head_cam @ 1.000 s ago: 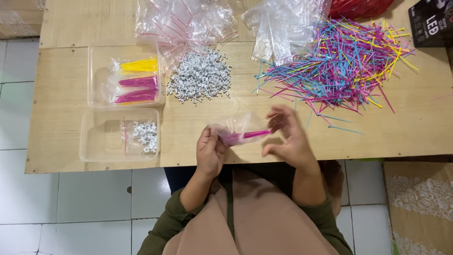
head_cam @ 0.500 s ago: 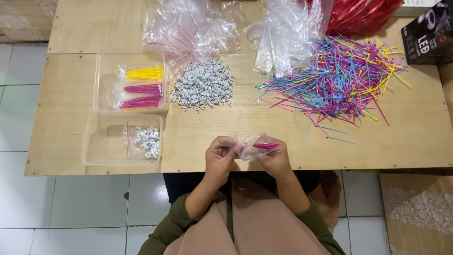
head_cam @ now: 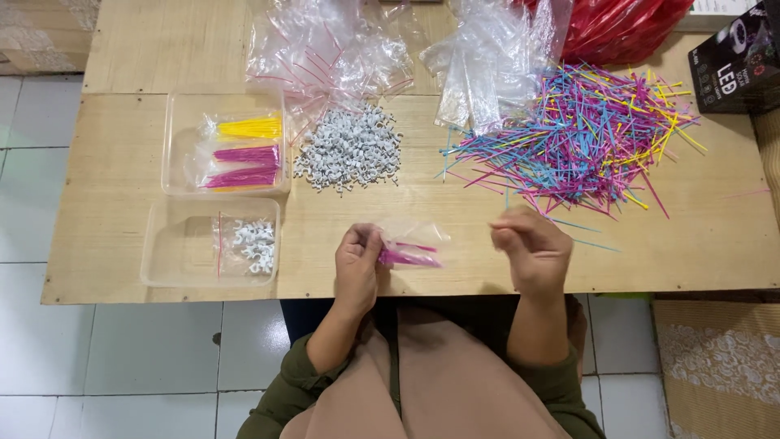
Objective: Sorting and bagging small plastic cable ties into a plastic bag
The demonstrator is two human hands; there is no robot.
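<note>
Pink cable ties in a clear small bag [head_cam: 410, 248]; grey-white clips heap [head_cam: 349, 148]; loose ties pile [head_cam: 581, 134] pink, blue, yellow; pale wooden table [head_cam: 707, 244]; red bag [head_cam: 621, 24]

Both hands low in centre of frame, forearms in olive-green sleeves rising from bottom edge. Left hand [head_cam: 358, 258] left of centre, fingers curled, thumb and fingertips pinched shut, knuckles up. Right hand [head_cam: 530, 248] right of centre, well apart from left, loosely fisted, fingers bent inward, wrist slightly raised. Elbows tucked near torso.
</note>
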